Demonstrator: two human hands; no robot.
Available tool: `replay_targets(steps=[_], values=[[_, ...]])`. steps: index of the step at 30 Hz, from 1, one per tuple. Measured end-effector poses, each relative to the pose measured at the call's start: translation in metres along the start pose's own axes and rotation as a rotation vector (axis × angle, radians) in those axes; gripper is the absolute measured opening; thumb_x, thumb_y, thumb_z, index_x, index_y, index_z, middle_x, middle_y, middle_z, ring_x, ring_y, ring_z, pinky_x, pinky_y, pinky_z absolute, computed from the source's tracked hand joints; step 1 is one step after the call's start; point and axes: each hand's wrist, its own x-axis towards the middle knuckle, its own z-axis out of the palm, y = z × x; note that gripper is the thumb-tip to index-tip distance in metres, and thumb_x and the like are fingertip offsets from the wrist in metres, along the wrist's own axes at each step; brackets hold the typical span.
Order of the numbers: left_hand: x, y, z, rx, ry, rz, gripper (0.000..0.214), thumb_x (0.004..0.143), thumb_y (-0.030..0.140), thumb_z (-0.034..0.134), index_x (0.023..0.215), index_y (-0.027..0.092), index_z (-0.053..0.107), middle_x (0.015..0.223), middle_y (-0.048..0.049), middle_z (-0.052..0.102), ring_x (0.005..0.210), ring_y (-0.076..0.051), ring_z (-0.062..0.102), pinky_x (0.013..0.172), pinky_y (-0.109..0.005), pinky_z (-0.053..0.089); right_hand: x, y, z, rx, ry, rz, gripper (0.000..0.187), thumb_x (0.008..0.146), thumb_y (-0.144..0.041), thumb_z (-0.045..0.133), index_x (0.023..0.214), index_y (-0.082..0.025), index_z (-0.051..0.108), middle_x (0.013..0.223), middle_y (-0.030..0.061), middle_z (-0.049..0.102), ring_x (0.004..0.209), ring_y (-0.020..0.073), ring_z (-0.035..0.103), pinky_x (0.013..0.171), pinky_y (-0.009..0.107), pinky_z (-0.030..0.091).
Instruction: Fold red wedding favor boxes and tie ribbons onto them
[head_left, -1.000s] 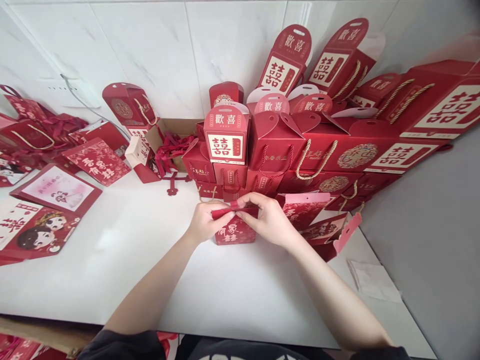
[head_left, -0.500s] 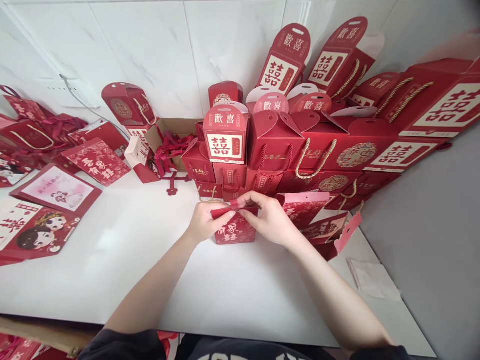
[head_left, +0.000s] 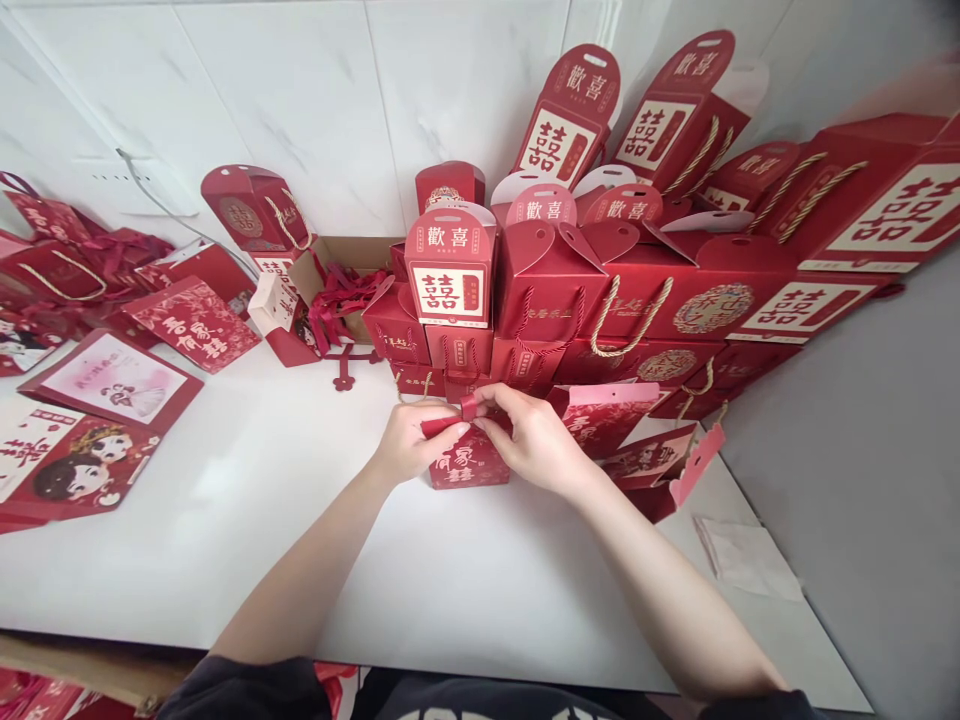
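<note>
A small red gift box (head_left: 465, 468) with gold characters stands on the white table (head_left: 465, 590) in front of me. My left hand (head_left: 409, 440) pinches the left side of its top flap, fingers closed on it. My right hand (head_left: 529, 440) pinches the right side of the same top, thumb and fingers pressed together on a red tab or ribbon end (head_left: 469, 407). Both hands meet over the box's top.
A stack of red gift boxes with rope handles (head_left: 600, 290) rises behind the small box to the right wall. Flat red cartons (head_left: 112, 380) lie at left. An open cardboard box of red ribbons (head_left: 341, 290) sits at the back. A white paper (head_left: 746, 560) lies right.
The hands have shifted only slightly on the box top; the right fingers moved a little leftward over the flap. The box stays in place.
</note>
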Motion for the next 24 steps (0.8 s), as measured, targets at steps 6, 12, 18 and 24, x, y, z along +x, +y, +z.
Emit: replay_targets(steps=[6, 12, 18, 24], values=[[-0.001, 0.008, -0.004, 0.014, -0.05, 0.004, 0.017, 0.087, 0.029, 0.063, 0.096, 0.016, 0.069, 0.092, -0.0058, 0.071, 0.083, -0.018, 0.065, 0.077, -0.028, 0.051, -0.002, -0.003, 0.002, -0.084, -0.006, -0.019, 0.029, 0.09, -0.01, 0.051, 0.116, -0.022, 0.053, 0.107, 0.0062, 0.068, 0.097, 0.0206, 0.067, 0.085, 0.034, 0.053], [-0.004, 0.02, 0.001, 0.142, 0.091, -0.016, 0.016, 0.083, 0.032, 0.068, 0.089, 0.016, 0.068, 0.082, -0.0023, 0.071, 0.072, -0.015, 0.064, 0.071, -0.025, 0.05, -0.002, -0.007, 0.003, -0.111, 0.009, -0.009, 0.027, 0.089, -0.01, 0.051, 0.113, -0.022, 0.054, 0.102, 0.0061, 0.068, 0.092, 0.0205, 0.066, 0.081, 0.033, 0.052], [-0.002, 0.017, -0.001, 0.209, 0.075, 0.026, 0.016, 0.089, 0.027, 0.06, 0.08, 0.017, 0.068, 0.071, 0.0005, 0.067, 0.063, -0.011, 0.057, 0.064, -0.023, 0.045, -0.001, -0.004, 0.004, -0.051, 0.007, -0.004, 0.026, 0.09, -0.01, 0.052, 0.114, -0.021, 0.055, 0.102, 0.0052, 0.069, 0.093, 0.0189, 0.067, 0.083, 0.031, 0.053], [0.0, 0.011, -0.012, 0.075, -0.04, -0.058, 0.024, 0.09, 0.031, 0.057, 0.079, 0.015, 0.069, 0.071, -0.0023, 0.067, 0.064, -0.013, 0.059, 0.062, -0.023, 0.047, 0.0, -0.001, 0.003, 0.026, 0.024, 0.028, 0.027, 0.089, -0.012, 0.054, 0.114, -0.021, 0.06, 0.101, 0.0039, 0.071, 0.094, 0.0179, 0.069, 0.087, 0.032, 0.054]])
